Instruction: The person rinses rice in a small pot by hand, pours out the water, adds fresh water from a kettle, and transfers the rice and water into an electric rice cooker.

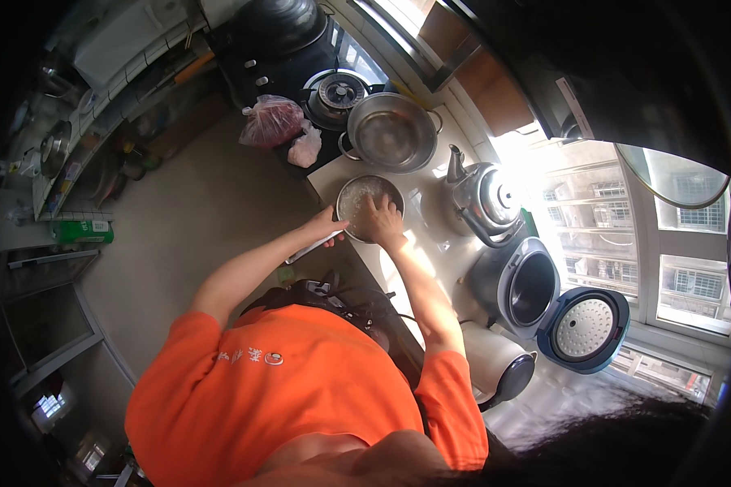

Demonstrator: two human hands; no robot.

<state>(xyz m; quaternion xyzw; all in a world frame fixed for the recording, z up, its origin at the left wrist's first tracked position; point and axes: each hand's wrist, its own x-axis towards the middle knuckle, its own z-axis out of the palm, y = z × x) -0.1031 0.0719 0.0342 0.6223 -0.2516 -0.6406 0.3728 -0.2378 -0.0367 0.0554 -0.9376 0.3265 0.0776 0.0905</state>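
- Dark, blurred hair (pixel 625 442) fills the bottom right, nearest the camera; beside it spreads the wearer's bright orange short-sleeved shirt (pixel 292 381).
- Round, shallow-looking metal bowl (pixel 349 197) stands close to the front edge of the pale, glossy worktop (pixel 414 213), probably so both arms can reach it without stretching.
- Left hand (pixel 330 229) is closed on the bowl's near-left rim, thumb above and fingers curled outside, likely to steady it.
- Right hand (pixel 384 219) is inside the bowl, fingers loosely apart and reaching into the contents; the fingertips are partly lost there, so whether they pinch anything cannot be told.
- Wide silver metal pan with two loop handles (pixel 391 134) sits at the worktop end that meets the black glass stove (pixel 280 81), just beyond the bowl.
- Clear plastic bag with dark red contents (pixel 272 120) and a smaller pale pink bag (pixel 305 146) lie by the stove's front corner, apart from the bowl.
- Shiny steel kettle (pixel 489 195) and a grey rice cooker with its lid raised (pixel 495 284) stand toward the worktop's window-side edge, leaving the front edge to the bowl.
- As for looks, the bowl has a thin bright rim; its contents are whitish, grainy and seemingly wet, clumped paler near the fingers.
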